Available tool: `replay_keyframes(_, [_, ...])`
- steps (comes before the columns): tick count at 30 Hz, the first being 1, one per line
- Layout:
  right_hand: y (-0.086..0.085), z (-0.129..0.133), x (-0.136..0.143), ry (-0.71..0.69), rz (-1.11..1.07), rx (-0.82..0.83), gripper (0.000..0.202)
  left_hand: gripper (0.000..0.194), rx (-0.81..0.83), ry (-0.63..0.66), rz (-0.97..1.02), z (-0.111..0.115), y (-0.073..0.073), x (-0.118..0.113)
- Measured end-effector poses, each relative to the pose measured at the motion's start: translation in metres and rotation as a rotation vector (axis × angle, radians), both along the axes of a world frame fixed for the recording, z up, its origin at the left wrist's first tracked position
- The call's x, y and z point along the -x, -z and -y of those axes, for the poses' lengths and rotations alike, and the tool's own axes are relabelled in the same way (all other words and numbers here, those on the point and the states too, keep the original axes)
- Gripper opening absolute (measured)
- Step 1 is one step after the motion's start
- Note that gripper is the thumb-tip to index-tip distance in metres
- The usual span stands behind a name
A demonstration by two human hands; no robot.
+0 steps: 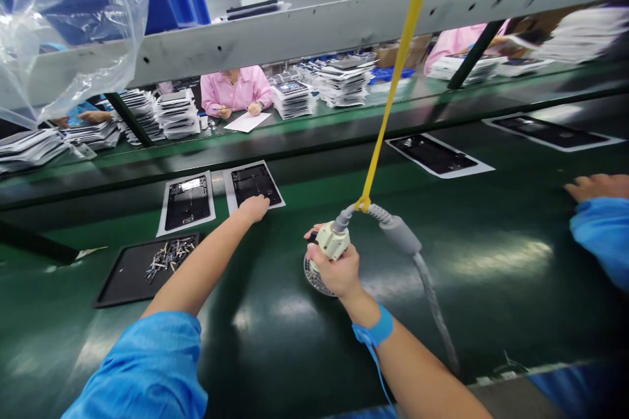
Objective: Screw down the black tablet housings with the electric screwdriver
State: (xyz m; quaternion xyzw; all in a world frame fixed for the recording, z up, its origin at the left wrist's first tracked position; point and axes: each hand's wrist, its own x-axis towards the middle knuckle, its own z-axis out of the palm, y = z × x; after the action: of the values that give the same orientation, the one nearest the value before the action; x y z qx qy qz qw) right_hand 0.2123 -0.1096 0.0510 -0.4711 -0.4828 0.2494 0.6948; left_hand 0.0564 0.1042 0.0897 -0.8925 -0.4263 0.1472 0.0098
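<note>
My right hand (337, 270) is wrapped round a cream-coloured corded hand tool (333, 240) with a round, perforated metal disc (318, 278) beneath. A grey cable (403, 236) runs from the tool, and a yellow strap (393, 85) holds it from above. Ahead and to the left, my left hand (254, 207) has its fingers curled at the near right corner of a black tablet housing (249, 182) on a white sheet. Its fingertips are partly hidden. Another black tablet housing (187, 201) lies just left of it on its own sheet.
Small strips fill part of a black tray (122, 275) under my left forearm. Two further housings (432, 154) (553, 131) lie at the right. A neighbour's hand (599, 186) rests at the right edge. Beyond the rail, a person in pink (236, 90) sits among paper stacks (344, 82).
</note>
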Motion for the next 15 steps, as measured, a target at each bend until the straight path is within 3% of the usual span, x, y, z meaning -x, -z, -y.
replay_keyframes(4, [-0.003,-0.001,-0.002,0.023,-0.008,0.004,0.027,0.036,-0.009,0.016,-0.004,0.005,-0.008,0.005])
replay_keyframes(7, [-0.009,-0.001,-0.004,0.037,-0.015,-0.005,0.028,0.031,-0.013,0.049,0.013,0.026,-0.019,0.015])
replay_keyframes(10, [-0.015,-0.001,-0.007,0.062,-0.028,-0.03,0.027,0.027,0.003,0.11,0.038,0.073,-0.028,0.033])
replay_keyframes(15, [-0.022,-0.002,-0.009,0.079,-0.075,-0.054,0.026,0.02,0.159,0.35,0.048,0.189,-0.026,0.068])
